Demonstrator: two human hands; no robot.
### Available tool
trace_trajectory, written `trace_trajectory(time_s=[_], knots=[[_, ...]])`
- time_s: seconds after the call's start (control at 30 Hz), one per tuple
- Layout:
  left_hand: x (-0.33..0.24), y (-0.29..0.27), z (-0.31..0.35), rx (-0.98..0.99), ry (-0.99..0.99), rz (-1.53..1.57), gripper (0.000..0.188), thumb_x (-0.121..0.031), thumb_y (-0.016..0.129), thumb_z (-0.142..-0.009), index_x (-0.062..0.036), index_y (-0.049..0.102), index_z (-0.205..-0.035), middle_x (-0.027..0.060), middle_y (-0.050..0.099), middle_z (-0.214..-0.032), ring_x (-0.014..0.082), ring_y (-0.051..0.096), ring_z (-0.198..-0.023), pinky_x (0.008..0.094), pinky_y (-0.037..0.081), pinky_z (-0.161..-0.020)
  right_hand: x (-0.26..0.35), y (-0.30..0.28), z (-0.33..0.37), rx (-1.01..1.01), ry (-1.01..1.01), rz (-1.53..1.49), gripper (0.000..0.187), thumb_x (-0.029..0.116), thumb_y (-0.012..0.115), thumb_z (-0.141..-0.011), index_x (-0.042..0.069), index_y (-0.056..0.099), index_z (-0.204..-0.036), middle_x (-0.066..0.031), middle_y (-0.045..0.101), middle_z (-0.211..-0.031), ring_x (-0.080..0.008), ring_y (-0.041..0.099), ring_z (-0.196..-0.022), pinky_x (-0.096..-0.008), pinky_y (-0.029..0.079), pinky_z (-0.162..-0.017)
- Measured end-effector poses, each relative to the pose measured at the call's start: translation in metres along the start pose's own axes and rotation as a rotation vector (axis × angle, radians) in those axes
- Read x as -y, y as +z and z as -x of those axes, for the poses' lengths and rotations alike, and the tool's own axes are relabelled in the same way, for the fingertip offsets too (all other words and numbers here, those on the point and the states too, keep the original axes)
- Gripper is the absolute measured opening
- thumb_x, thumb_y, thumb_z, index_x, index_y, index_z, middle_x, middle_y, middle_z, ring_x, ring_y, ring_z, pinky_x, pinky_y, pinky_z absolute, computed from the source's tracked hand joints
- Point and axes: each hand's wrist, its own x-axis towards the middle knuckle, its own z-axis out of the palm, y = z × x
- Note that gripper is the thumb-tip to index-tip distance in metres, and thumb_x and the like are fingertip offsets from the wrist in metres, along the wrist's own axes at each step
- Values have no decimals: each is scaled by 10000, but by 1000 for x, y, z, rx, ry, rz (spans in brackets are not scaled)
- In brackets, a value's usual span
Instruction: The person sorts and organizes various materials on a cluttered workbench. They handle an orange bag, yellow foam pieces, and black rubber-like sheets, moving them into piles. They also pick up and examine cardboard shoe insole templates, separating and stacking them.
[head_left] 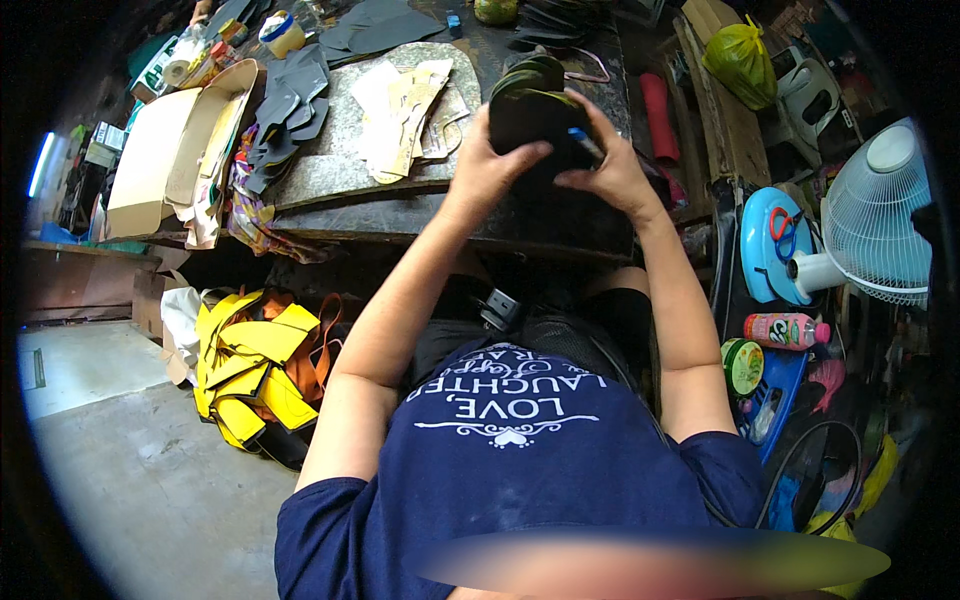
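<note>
Over the front edge of the dark worktable I hold a thick stack of black, rounded, sole-like pieces (532,122) upright between both hands. My left hand (478,172) is closed on the left side of the stack, its thumb across the near face. On the opposite side my right hand (618,172) grips the stack, fingers behind and thumb in front. A thin blue and white pen-like object (584,141) shows beside my right thumb; I cannot tell how it is held. Paper patterns (405,112) lie on a grey board (330,180) to the left.
Black cut pieces (290,105) and an open cardboard box (165,165) are at the left. Yellow pieces (255,350) are heaped on the floor. At right stand a white fan (880,215), red-and-blue-handled scissors (785,228) and a pink bottle (785,330). A red roll (658,118) lies near the table's right side.
</note>
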Motion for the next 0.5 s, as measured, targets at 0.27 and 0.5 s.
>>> trace_trajectory(time_s=[0.27,0.5], knots=[[9,12,23,-171,166,-297,489,-136,760,-742,-7,514,-1145,166,576,-1039,299,565,-984,363,439,-900,-7,13,18,-87,-2,423,836,177,818,-678,95,376,-1384,-195,608,-1190,-342,591,-1105,-394,470,-938],[1,10,4,-211,140,-280,718,-222,673,-861,38,279,-1402,250,448,-1282,327,460,-1206,393,369,-1016,-6,-13,-19,-61,340,-259,578,55,737,-744,-76,488,-1248,-174,646,-1078,-202,610,-988,-320,474,-891]])
